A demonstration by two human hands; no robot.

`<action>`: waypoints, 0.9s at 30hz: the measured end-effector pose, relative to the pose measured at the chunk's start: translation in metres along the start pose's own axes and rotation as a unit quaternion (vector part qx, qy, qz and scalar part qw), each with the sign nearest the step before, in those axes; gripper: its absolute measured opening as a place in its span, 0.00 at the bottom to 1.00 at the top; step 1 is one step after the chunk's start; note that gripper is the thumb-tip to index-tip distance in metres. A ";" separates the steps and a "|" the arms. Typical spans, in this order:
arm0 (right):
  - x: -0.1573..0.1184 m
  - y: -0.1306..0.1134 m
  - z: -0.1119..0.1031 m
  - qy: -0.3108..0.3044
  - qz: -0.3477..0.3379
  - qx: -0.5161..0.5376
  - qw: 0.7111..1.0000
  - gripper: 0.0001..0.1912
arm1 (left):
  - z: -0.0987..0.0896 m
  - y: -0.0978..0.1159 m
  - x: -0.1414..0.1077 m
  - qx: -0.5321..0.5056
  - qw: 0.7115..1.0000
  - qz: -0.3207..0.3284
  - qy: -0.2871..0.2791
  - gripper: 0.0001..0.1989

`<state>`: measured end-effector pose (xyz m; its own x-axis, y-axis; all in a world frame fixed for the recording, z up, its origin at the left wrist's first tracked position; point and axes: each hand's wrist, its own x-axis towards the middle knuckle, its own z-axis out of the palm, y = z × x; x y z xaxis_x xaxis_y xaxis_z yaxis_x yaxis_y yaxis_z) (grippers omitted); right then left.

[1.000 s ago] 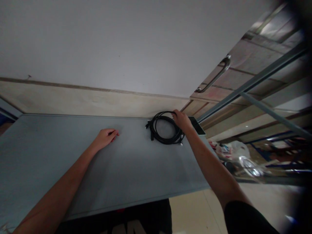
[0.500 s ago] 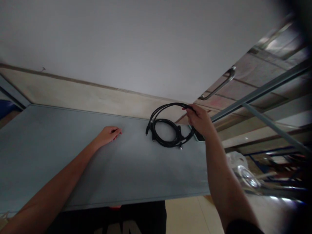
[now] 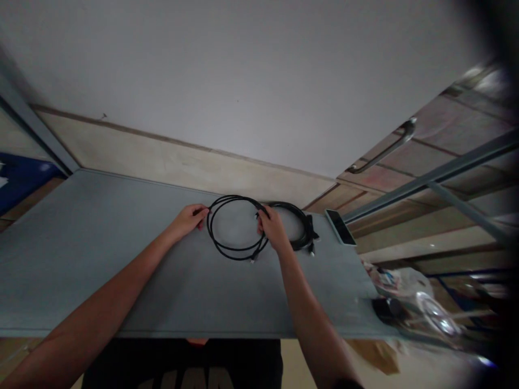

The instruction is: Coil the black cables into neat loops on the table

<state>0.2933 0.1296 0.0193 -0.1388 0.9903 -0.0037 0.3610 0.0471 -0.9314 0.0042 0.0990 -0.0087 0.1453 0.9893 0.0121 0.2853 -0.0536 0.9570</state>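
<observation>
A thin black cable (image 3: 234, 249) hangs in a loose loop between my hands, low over the grey table. My left hand (image 3: 192, 217) pinches the loop's left side between thumb and fingers. On its right side, my right hand (image 3: 271, 226) is closed around the strands. A small connector (image 3: 252, 259) shows at the loop's lower edge. Behind and to the right of my right hand lies a second black cable coil (image 3: 300, 215), partly hidden by that hand, with plugs at its right side.
A phone (image 3: 340, 227) lies at the right end of the grey table (image 3: 170, 292). Behind the table stands a pale wall, with a metal handle (image 3: 383, 148) at right. A dark cylinder (image 3: 387, 310) and a clear plastic bag (image 3: 413, 283) are near the right edge.
My right hand has brought one cable loop left, away from the other coil. My left hand has taken hold of the loop's left side. The phone is now uncovered.
</observation>
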 end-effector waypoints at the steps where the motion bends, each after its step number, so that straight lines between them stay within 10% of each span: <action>1: 0.002 0.004 0.005 0.013 -0.012 -0.020 1.000 0.18 | -0.005 -0.001 0.001 0.050 0.998 0.018 0.025 0.19; 15: -0.016 0.024 0.048 -0.031 -0.224 -0.172 0.959 0.25 | -0.014 0.004 -0.009 0.300 0.947 0.101 -0.047 0.16; 27: -0.024 0.007 0.058 -0.114 -0.203 -0.096 0.968 0.14 | -0.001 0.023 -0.015 0.158 0.978 0.103 -0.094 0.16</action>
<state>0.2461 0.0986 -0.0082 -0.4964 0.8321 0.2475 0.3964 0.4709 -0.7881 0.0071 0.0828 0.0131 0.3929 0.9126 0.1131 0.5059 -0.3172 0.8022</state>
